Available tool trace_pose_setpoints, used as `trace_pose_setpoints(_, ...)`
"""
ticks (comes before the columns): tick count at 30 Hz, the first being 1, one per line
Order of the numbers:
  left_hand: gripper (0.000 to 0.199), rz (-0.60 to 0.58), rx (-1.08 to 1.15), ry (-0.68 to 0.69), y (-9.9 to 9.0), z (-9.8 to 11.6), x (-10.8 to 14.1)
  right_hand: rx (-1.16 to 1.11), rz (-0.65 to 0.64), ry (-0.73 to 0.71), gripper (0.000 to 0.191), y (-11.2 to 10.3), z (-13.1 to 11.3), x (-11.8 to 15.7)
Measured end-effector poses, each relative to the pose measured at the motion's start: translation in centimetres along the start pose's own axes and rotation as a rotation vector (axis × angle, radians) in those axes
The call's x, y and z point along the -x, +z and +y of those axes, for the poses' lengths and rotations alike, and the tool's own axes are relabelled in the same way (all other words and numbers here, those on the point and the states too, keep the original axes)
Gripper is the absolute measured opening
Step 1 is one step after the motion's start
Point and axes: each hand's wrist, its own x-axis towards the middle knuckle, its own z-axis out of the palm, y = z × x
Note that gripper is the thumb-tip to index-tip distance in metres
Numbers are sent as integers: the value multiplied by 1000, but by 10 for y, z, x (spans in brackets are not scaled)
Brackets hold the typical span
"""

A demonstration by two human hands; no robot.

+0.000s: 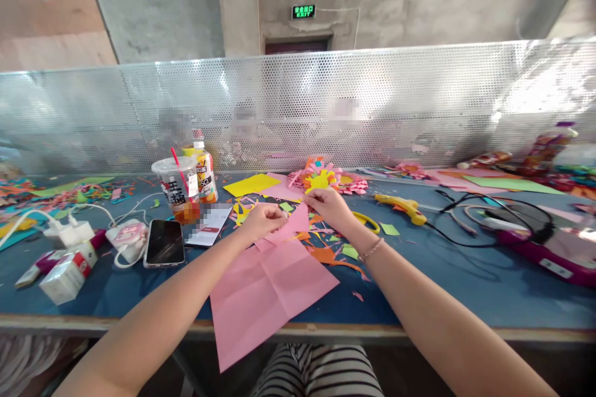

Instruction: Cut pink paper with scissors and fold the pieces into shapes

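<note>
A sheet of pink paper (274, 285) with crossing creases hangs partly over the front edge of the table. Its far end is bent up between my hands. My left hand (261, 222) pinches this raised part from the left. Fingers closed, my right hand (328, 206) grips its upper tip on the right. Just behind my right hand lies a bunch of pink paper flowers with a yellow cut-out (321, 180) on top. Coloured paper scraps (326, 255) are scattered beneath and beside the sheet.
On the left are a plastic drink cup (174, 183), a bottle (207, 177), a phone (164, 243) and chargers with cables (69, 232). To the right lie a yellow glue gun (401, 208) and a purple power strip (549, 260). A perforated metal screen (395, 105) borders the back.
</note>
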Motion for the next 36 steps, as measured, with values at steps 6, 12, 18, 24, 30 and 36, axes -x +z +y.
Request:
trace_pose_setpoints(6, 21, -5, -45, -40, 2, -2, 1, -8, 98, 9, 23, -8, 16, -6)
trace_pose_setpoints(12, 21, -35, -23, -19, 3, -3, 1, -341, 64, 89, 28, 2, 12, -4)
trace_pose_setpoints(18, 22, -10, -6, -57, 4, -2, 0, -423, 3, 84, 32, 11, 4, 2)
trace_pose_setpoints(24, 21, -107, 12, -71, 8, 4, 5, -249, -201, 28, 27, 20, 3, 8)
trace_pose_setpoints(30, 25, -163, -40, -95, 6, 9, 9, -87, -160, -36, 31, 19, 1, 6)
trace_pose_setpoints(36, 26, -26, 27, -57, 1, 1, 2, 706, -106, 182, 23, -37, 25, 0)
